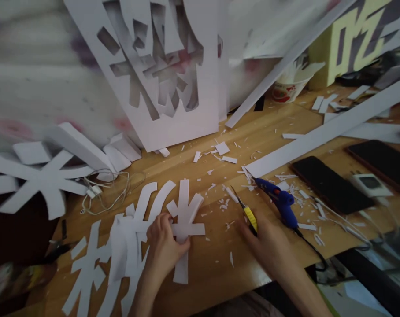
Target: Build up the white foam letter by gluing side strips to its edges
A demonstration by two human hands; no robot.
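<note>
My left hand [165,244] rests on a white cut-out paper character [186,220] lying on the wooden table, its fingers closed on the piece's lower left part. My right hand [264,240] grips a yellow-handled utility knife [248,213], the blade pointing up and left over the table. A blue hot glue gun [281,200] lies just right of that hand, its black cord running off the table's front edge.
More white cut-out strokes [97,259] lie at the left front. A tall white board with cut-out holes [160,66] leans at the back. Long white strips [325,132], two dark phones [332,185], a white cable [104,193], a paper cup [287,88] and scattered scraps surround the hands.
</note>
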